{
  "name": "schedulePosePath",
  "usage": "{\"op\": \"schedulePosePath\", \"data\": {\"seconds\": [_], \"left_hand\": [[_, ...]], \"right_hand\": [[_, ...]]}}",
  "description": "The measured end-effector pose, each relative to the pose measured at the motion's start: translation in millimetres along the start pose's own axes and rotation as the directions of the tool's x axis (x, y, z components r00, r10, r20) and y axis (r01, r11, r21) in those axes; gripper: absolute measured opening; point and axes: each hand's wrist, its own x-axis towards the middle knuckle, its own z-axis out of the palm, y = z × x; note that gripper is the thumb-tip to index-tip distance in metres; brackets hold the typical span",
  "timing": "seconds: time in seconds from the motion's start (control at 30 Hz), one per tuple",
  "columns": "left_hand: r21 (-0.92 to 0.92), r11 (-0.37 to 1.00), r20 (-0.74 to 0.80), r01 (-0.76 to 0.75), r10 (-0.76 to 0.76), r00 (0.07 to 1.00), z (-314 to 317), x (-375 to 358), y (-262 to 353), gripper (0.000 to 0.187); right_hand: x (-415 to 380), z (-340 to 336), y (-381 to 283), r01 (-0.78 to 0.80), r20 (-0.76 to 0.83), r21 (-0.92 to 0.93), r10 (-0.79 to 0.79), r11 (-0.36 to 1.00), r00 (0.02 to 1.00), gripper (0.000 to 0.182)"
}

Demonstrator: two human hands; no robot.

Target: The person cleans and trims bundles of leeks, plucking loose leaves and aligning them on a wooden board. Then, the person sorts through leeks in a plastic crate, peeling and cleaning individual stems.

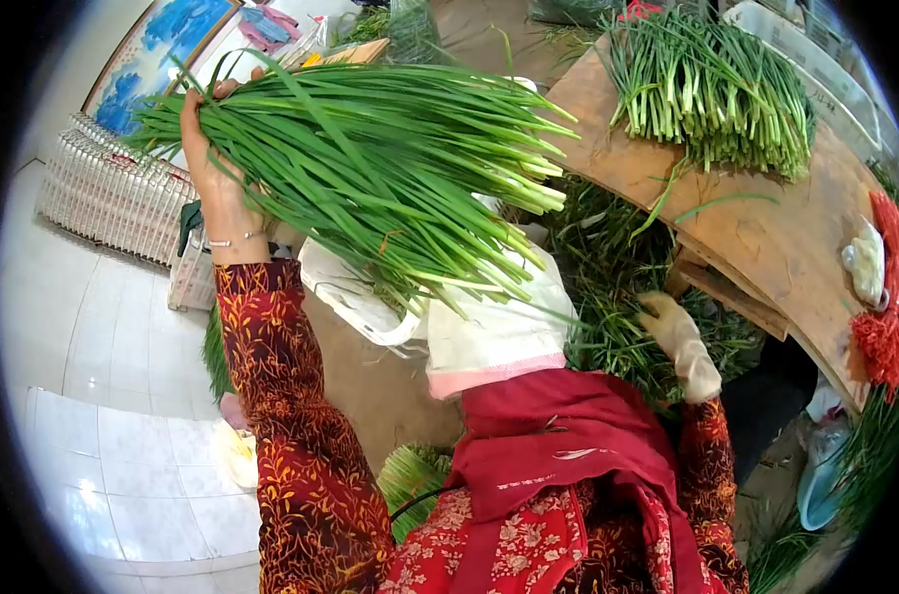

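Note:
My bare left hand [204, 124], with a bracelet at the wrist, is closed round the leafy end of a large bunch of garlic chives [370, 168]. The bunch is held up, its pale cut ends spreading to the right. My right hand [672, 332] wears a whitish glove and is low over a heap of loose chive leaves [608, 257]. Its fingers look apart, with nothing visible in them. A white cloth [504, 322] covers my lap, below the bunch.
Another stack of chives [712, 89] lies on the wooden board [756, 228] at the right. Red ties [880, 307] hang over that board's edge, beside a small pale bundle [865, 262]. A white plastic basket [355, 297] is under the held bunch. A radiator [118, 193] lines the left wall.

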Motion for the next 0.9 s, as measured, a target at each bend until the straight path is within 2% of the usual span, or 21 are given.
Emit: {"op": "schedulePosePath", "data": {"seconds": [0.03, 0.07, 0.1, 0.17, 0.23, 0.27, 0.3, 0.37, 0.4, 0.43, 0.53, 0.57, 0.63, 0.7, 0.77, 0.8, 0.83, 0.87, 0.9], "left_hand": [[-0.016, 0.999, -0.055, -0.034, 0.034, 0.998, 15, -6, -3, 0.031], [0.072, 0.996, -0.124, -0.050, 0.059, 0.990, 22, -8, -2, 0.026], [0.073, 0.996, -0.119, -0.052, 0.060, 0.991, 23, -7, -2, 0.026], [-0.011, 1.000, -0.096, 0.005, -0.006, 0.995, 21, -1, -4, 0.022], [-0.019, 1.000, -0.078, 0.009, -0.011, 0.997, 22, 5, -3, 0.020], [0.026, 1.000, -0.081, -0.012, 0.014, 0.997, 27, 4, -5, 0.026], [0.068, 0.997, -0.083, -0.032, 0.038, 0.996, 30, 3, -6, 0.034], [0.012, 1.000, -0.039, 0.008, -0.007, 0.999, 27, 12, -4, 0.034], [0.107, 0.992, -0.045, -0.072, 0.077, 0.996, 33, 14, -5, 0.032], [0.197, 0.968, -0.047, -0.158, 0.170, 0.984, 35, 16, -6, 0.030], [0.134, 0.978, -0.046, -0.158, 0.165, 0.985, 38, 15, -10, 0.030], [0.118, 0.979, -0.070, -0.165, 0.174, 0.982, 40, 14, -12, 0.031], [0.084, 0.985, -0.104, -0.153, 0.162, 0.981, 39, 22, -12, 0.032], [0.200, 0.978, -0.132, -0.061, 0.088, 0.987, 30, 26, -11, 0.031], [0.162, 0.985, -0.106, -0.059, 0.077, 0.991, 20, 46, -12, 0.032], [0.166, 0.982, -0.126, -0.088, 0.109, 0.986, 26, 49, -9, 0.032], [0.165, 0.981, -0.148, -0.106, 0.131, 0.980, 37, 46, -9, 0.033], [0.093, 0.994, -0.151, -0.064, 0.078, 0.986, 45, 38, -9, 0.030], [0.094, 0.994, -0.150, -0.062, 0.076, 0.986, 44, 42, -7, 0.030]], "right_hand": [[-5, 0, -30, 0.195, -0.065, 0.079, -0.191, 0.978, 0.980, 0.043], [-9, -1, -61, 0.224, 0.040, 0.379, -0.257, 0.898, 0.965, 0.048], [-9, -1, -87, 0.198, 0.117, 0.644, -0.351, 0.739, 0.929, 0.053], [18, 17, -109, 0.324, 0.040, 0.866, -0.698, 0.381, 0.715, 0.062], [29, 23, -134, 0.334, -0.062, 0.912, -0.727, 0.237, 0.684, 0.063], [25, 13, -139, 0.312, -0.042, 0.909, -0.683, 0.277, 0.730, 0.058], [25, 12, -144, 0.142, -0.068, 0.988, -0.644, 0.063, 0.762, 0.048], [5, -7, -161, 0.083, -0.099, 0.995, -0.532, -0.055, 0.841, 0.041], [27, -7, -143, 0.147, -0.132, 0.989, -0.627, -0.028, 0.768, 0.036], [21, -22, -140, 0.146, -0.093, 0.989, -0.725, 0.010, 0.682, 0.037], [14, -27, -124, -0.023, 0.050, 0.998, -0.632, 0.051, 0.773, 0.035], [19, -25, -111, -0.022, 0.051, 0.998, -0.632, 0.054, 0.774, 0.035], [27, -13, -90, 0.097, -0.027, 0.991, -0.577, 0.090, 0.816, 0.036], [33, -5, -79, 0.105, -0.032, 0.990, -0.567, 0.097, 0.823, 0.033], [41, 10, -62, 0.102, -0.001, 0.936, -0.287, 0.336, 0.958, 0.036], [39, 14, -69, 0.080, -0.001, 0.910, -0.192, 0.407, 0.981, 0.041], [37, 15, -73, 0.080, 0.000, 0.911, -0.193, 0.405, 0.981, 0.041], [34, 13, -78, 0.123, 0.019, 0.928, -0.377, 0.350, 0.926, 0.047], [29, 11, -84, 0.148, 0.033, 0.947, -0.545, 0.285, 0.838, 0.052]]}}
